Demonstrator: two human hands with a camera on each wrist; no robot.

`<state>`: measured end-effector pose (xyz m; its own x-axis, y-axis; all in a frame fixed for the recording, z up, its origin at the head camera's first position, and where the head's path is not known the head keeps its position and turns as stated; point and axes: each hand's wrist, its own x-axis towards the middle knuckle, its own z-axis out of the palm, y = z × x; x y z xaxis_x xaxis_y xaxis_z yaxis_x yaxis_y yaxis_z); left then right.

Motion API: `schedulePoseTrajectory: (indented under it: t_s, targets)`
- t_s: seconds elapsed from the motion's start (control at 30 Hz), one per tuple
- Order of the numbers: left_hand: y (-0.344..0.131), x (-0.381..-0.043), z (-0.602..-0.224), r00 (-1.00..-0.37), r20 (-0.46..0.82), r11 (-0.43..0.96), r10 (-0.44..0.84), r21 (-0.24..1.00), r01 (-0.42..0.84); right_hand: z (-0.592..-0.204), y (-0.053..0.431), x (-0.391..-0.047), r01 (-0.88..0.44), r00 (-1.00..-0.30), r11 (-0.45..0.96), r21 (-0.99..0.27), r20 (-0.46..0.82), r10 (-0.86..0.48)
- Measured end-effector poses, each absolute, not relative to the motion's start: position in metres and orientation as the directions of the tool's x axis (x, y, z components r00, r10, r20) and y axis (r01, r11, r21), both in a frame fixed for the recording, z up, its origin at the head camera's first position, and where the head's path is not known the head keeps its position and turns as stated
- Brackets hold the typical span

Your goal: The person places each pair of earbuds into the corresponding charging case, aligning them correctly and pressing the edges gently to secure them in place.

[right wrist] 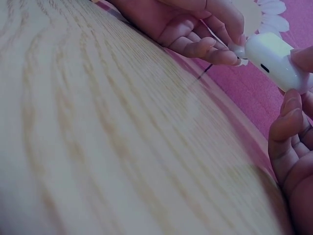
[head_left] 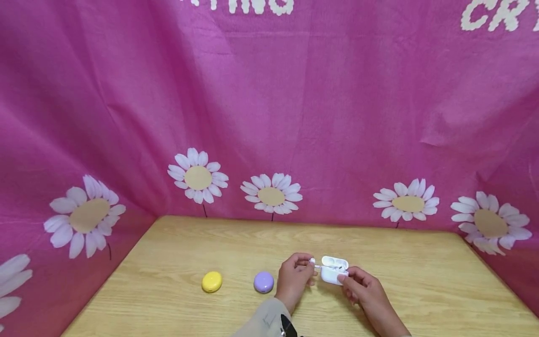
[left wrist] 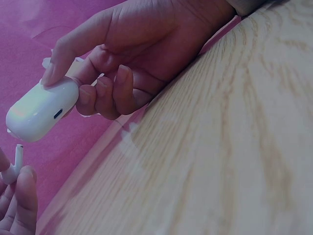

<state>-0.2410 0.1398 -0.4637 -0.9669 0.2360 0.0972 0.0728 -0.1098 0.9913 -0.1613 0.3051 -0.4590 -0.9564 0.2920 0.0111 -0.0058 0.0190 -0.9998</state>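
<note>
My right hand [head_left: 368,295] grips a white earbud case [head_left: 332,275] by its right end, thumb on its front. The case's lid [head_left: 335,262] stands raised, and one earbud shows inside at the right. Just left of the case, my left hand [head_left: 294,278] pinches a white wireless earbud [left wrist: 17,164] between thumb and fingers. Its stem points toward the case. In the left wrist view a small gap separates stem and case. Both hands are held above the wooden table [head_left: 189,248].
A purple round case [head_left: 264,282] lies on the table just left of my left hand. Farther left lies a yellow round case [head_left: 212,282]. A pink cloth [head_left: 337,117] printed with daisies hangs behind the table and along its sides.
</note>
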Motion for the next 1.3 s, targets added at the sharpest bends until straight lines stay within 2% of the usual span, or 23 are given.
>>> schedulePoseTrajectory:
  t_s: [0.4, 0.63, 0.87, 1.3]
  targets:
    - [0.1385, -0.2405, -0.4668, -0.966, 0.089, -0.15, 0.244, 0.987, 0.054, -0.4614, 0.3047, -0.1599, 0.009, -0.959, 0.035, -0.999, 0.001, 0.284]
    - [0.1388, -0.2419, -0.464, -0.972, 0.104, -0.122, 0.213, 0.989, 0.079, -0.4579, 0.3037, -0.1601, 0.005, -0.958, 0.042, -0.999, 0.007, 0.285]
    - [0.1367, -0.2386, -0.4623, -0.973, 0.083, -0.189, 0.217, 0.981, 0.042, -0.4593, 0.3041, -0.1596, -0.016, -0.963, 0.053, -0.998, 0.03, 0.269]
    - [0.1401, -0.2422, -0.463, -0.968, 0.111, -0.226, 0.226, 0.972, 0.059, -0.4588, 0.3049, -0.1612, -0.037, -0.961, 0.036, -0.999, 0.045, 0.273]
